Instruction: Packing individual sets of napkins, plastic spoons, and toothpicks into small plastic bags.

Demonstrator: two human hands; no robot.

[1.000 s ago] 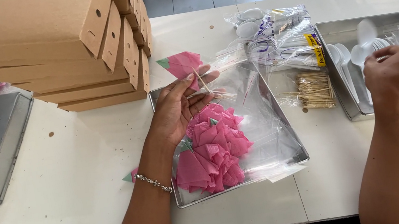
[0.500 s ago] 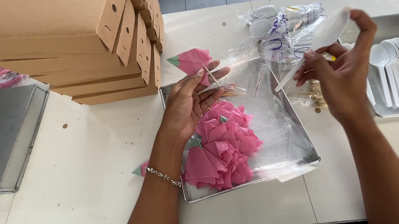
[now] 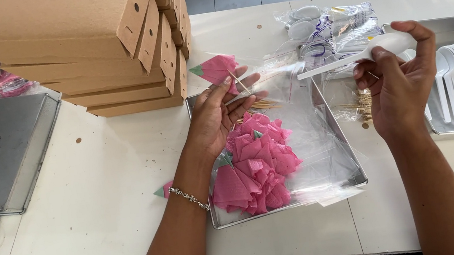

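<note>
Napkin, toothpick and clear bag pinched by left hand; white spoon gripped by right hand; cardboard boxes stacked beside the tray.

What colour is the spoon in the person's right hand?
White, a plain plastic spoon, clearest in the head view.

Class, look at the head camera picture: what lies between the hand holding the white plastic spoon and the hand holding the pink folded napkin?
In the head view, clear plastic bags lie between the right hand with the spoon and the left hand with the napkin, over the metal tray.
</note>
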